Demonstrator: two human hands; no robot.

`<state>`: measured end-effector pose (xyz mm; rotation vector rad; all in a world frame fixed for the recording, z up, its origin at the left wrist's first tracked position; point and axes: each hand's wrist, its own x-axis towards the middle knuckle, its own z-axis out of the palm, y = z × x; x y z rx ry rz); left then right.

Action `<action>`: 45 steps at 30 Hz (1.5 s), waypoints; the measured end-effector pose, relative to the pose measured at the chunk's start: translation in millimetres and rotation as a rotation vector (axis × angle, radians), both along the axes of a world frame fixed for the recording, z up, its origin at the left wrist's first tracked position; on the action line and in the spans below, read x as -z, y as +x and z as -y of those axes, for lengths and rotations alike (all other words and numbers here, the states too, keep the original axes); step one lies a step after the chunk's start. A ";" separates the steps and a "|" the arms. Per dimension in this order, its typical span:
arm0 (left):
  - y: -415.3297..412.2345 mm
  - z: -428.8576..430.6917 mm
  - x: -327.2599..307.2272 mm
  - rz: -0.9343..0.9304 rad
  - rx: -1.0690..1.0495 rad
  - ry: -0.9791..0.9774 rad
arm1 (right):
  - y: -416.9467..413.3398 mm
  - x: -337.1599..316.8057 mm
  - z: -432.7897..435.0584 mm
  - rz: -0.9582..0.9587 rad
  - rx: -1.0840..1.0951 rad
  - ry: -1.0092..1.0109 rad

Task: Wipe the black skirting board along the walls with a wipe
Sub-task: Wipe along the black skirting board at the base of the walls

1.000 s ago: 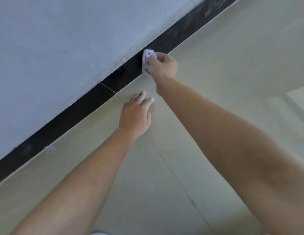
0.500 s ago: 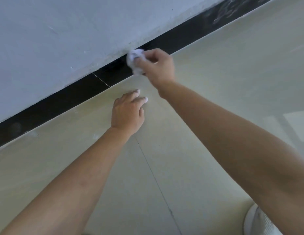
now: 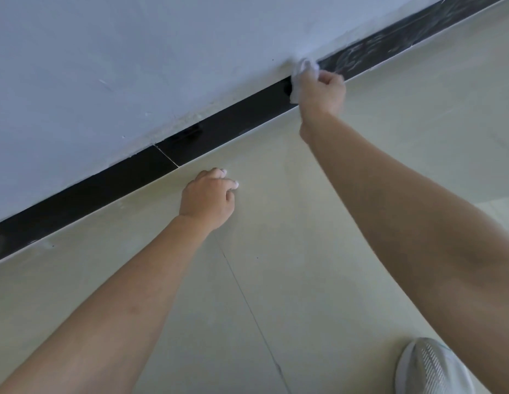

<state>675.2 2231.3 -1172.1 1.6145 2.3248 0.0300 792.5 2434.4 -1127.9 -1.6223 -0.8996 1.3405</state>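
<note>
Right hand: my right hand (image 3: 321,91) is closed in a fist around the wipe (image 3: 300,78), pressing it flat against the board.
Left hand: my left hand (image 3: 207,199) is empty, with the fingers loosely curled and their tips propped on the floor (image 3: 361,280), just in front of the board. I judge it to be bracing me, not working.
Board: the black skirting board (image 3: 224,129) runs where the wall (image 3: 134,66) meets the floor, a long strip slanting from lower left to upper right in my view.
Board axis: that slant is the line the wipe has to follow; any stroke across it would slide onto the wall or floor.
Clean side: left of the wipe, the board looks evenly dark, with a joint line (image 3: 166,156) near my left hand.
Dirty side: right of the wipe, the board shows pale streaks and haze toward the upper right corner.
Direction to go: I judge the unwiped stretch lies beyond my right hand, up and to the right along the board.
Nearer hand: the right, since it already touches the board at the edge of the hazy part; the left hand is well apart from that stretch.
Foot: a pale shoe (image 3: 429,368) sits at the lower right, clear of the board.
</note>
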 end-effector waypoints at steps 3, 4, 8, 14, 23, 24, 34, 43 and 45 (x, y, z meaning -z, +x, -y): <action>2.2 1.1 1.0 -0.001 -0.011 0.004 | -25.7 8.5 38.3 0.014 -0.260 -0.030; 3.4 1.6 0.7 -0.002 -0.016 -0.003 | -30.3 11.5 48.9 0.010 -0.372 -0.066; 4.8 -3.0 -4.2 -0.029 0.020 -0.035 | -19.8 12.4 41.1 0.015 -0.420 -0.057; 23.1 -40.1 -9.2 0.079 0.165 -0.054 | 60.4 16.4 -66.4 -0.019 0.004 0.078; 42.8 -74.1 11.7 0.069 0.174 -0.058 | 33.6 35.0 -23.6 0.204 -0.361 0.129; 40.9 -73.9 12.1 0.066 0.191 -0.064 | 32.9 38.4 -14.8 0.171 -0.461 0.127; 34.3 -79.3 -3.1 0.089 0.202 -0.196 | 82.7 8.9 -100.1 0.076 0.075 0.127; 33.3 -79.2 -1.4 0.091 0.225 -0.189 | 19.4 14.2 9.0 0.197 -0.669 0.265; 31.7 -77.7 -2.5 0.063 0.235 -0.176 | 24.0 5.4 -0.4 0.186 -0.568 0.260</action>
